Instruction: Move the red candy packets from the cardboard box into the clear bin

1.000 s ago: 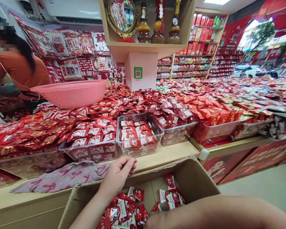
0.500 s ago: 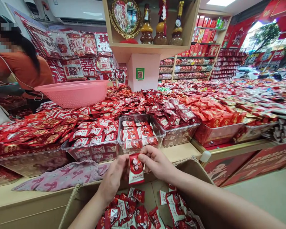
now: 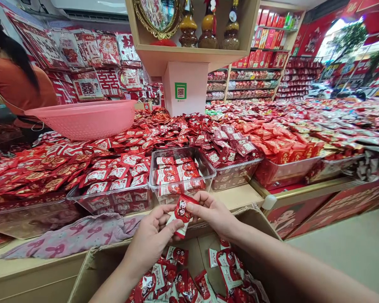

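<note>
A red and white candy packet (image 3: pixel 182 209) with printed cartoon figures is held tilted between both hands. My left hand (image 3: pixel 159 227) pinches its lower left side, thumb across the front. My right hand (image 3: pixel 212 212) grips the upper right edge between thumb and fingers. Below them, a cardboard box (image 3: pixel 91 269) holds loose packets (image 3: pixel 185 284) of the same look. Just beyond the hands stands a clear plastic bin (image 3: pixel 180 187) with similar packets lined up in rows, its right side partly unfilled.
Bins of red packets (image 3: pixel 115 176) flank the clear bin. A pink plastic basket (image 3: pixel 88 122) rests on the heaps at left. A patterned cloth (image 3: pixel 72 235) lies on the counter edge. A person in orange (image 3: pixel 22 84) stands far left. A shelf unit (image 3: pixel 192 54) overhangs the middle.
The packet has gone from upright to tilted to the right. My left thumb has come across its lower front. The view has shifted slightly, moving the bins left in the picture.
</note>
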The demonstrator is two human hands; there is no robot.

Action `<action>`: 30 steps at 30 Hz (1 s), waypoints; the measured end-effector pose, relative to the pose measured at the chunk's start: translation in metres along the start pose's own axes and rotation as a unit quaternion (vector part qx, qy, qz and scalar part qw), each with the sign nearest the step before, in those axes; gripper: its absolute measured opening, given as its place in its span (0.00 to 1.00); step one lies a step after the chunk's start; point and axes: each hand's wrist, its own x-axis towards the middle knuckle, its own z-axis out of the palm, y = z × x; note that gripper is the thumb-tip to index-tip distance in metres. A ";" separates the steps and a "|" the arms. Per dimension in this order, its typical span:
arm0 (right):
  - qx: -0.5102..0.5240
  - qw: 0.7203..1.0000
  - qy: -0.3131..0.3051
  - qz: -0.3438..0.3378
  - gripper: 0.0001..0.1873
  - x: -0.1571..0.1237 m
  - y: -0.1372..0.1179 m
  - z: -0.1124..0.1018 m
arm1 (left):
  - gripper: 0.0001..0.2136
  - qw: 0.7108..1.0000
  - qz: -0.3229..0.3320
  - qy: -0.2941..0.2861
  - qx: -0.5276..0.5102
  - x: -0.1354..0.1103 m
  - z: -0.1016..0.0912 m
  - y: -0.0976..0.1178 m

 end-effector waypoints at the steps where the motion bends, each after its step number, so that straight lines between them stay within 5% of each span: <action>1: -0.012 1.000 -0.008 -0.001 0.14 0.000 0.000 -0.001 | 0.12 1.000 0.012 -0.008 0.020 0.000 -0.001 0.000; 11: -0.059 0.998 -0.022 0.002 0.15 -0.002 -0.001 -0.008 | 0.08 0.998 0.011 -0.019 0.066 0.002 -0.012 0.010; 22: -0.131 0.991 -0.005 0.037 0.17 -0.002 -0.007 -0.005 | 0.12 0.999 0.015 0.038 0.029 0.006 -0.022 0.008; 27: -0.131 0.987 0.073 -0.056 0.11 0.044 -0.043 -0.004 | 0.11 0.988 0.039 0.144 0.036 0.014 -0.036 -0.002; 30: -0.169 0.977 0.128 -0.019 0.06 0.095 -0.055 -0.002 | 0.11 0.985 0.045 0.141 0.092 0.016 -0.036 -0.009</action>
